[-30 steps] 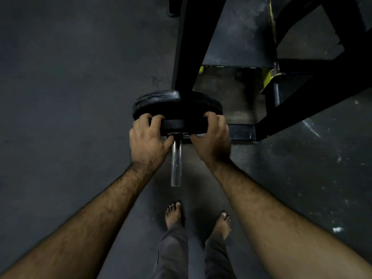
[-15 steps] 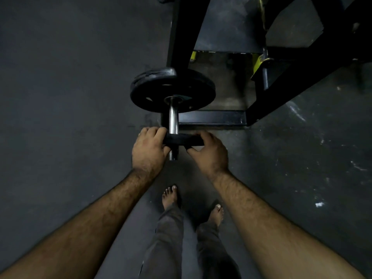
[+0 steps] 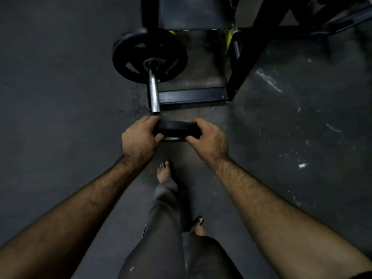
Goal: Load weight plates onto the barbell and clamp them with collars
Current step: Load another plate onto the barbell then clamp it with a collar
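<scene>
A small black weight plate [image 3: 174, 128] hangs in the air between both hands, seen edge-on, just off the end of the barbell sleeve. My left hand [image 3: 138, 138] grips its left rim and my right hand [image 3: 209, 138] grips its right rim. The chrome barbell sleeve [image 3: 153, 91] points toward me, its tip bare. A larger black plate [image 3: 128, 57] sits further up the sleeve against the rack. No collar is in view.
A black steel rack frame [image 3: 193, 96] with yellow parts stands behind and to the right of the bar. The floor [image 3: 60, 97] is dark rubber, scuffed white at the right. My bare feet [image 3: 163, 171] stand below the hands.
The small plate has slid back along the sleeve toward me and come off its end, held in both hands. The larger plate stays on the bar.
</scene>
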